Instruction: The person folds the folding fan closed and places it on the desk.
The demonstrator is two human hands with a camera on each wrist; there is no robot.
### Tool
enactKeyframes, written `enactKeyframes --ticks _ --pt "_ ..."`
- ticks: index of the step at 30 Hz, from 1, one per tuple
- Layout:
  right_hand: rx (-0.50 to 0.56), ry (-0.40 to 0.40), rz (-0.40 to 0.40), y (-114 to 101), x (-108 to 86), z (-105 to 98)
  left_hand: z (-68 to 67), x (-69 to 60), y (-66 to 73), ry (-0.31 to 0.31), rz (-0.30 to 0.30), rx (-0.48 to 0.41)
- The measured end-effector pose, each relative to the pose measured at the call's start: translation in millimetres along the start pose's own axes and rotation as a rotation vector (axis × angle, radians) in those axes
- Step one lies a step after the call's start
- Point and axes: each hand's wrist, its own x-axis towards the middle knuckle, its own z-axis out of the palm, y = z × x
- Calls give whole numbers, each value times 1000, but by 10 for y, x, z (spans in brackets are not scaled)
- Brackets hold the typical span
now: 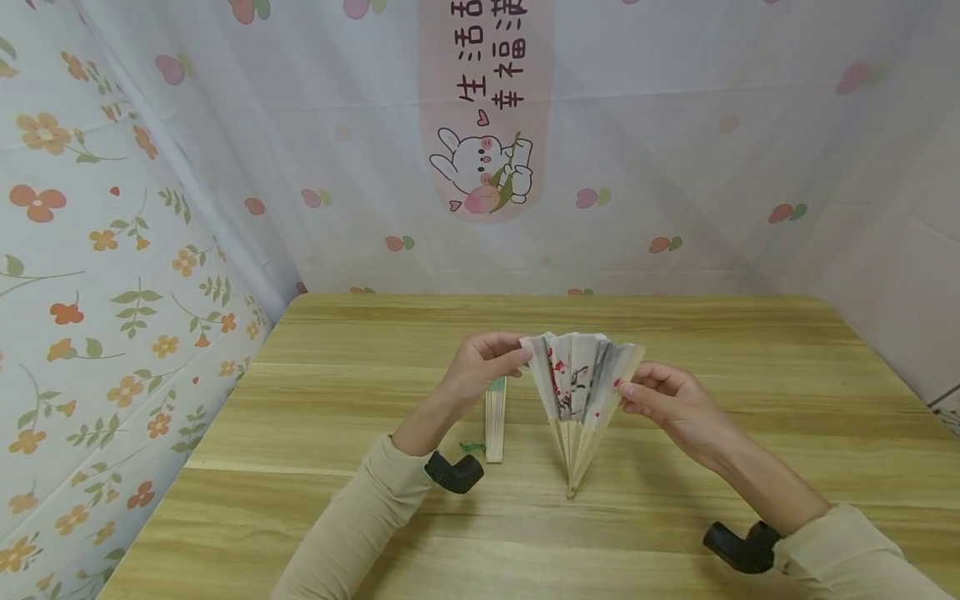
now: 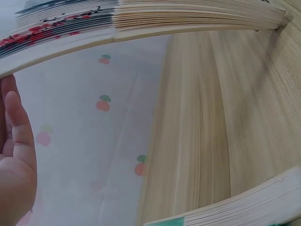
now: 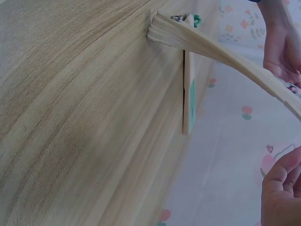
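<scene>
A folding fan [image 1: 577, 379] with red blossoms on pale cloth stands partly spread in the head view, its pivot end pointing down at the table. My left hand [image 1: 491, 362] pinches its upper left edge between thumb and fingers. At the opposite edge, my right hand [image 1: 671, 404] pinches the outer rib. The left wrist view shows the fan's pleats [image 2: 188, 16] side-on above the left fingers. Behind the left wrist lies a second folding fan [image 1: 495, 425], folded, with a green top and a green tassel [image 1: 472, 447].
The wooden table [image 1: 337, 500] spreads beneath both arms. Printed curtains [image 1: 637, 158] hang behind it and at the left side. A black wrist mount [image 1: 453, 472] sits on the left sleeve, another black mount [image 1: 742, 547] by the right one.
</scene>
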Motion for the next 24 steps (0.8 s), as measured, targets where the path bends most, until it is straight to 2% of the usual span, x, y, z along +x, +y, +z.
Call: enactKeyframes --ticks 24 --pt "8 -49 -9 -37 51 74 57 14 18 -32 1 -18"
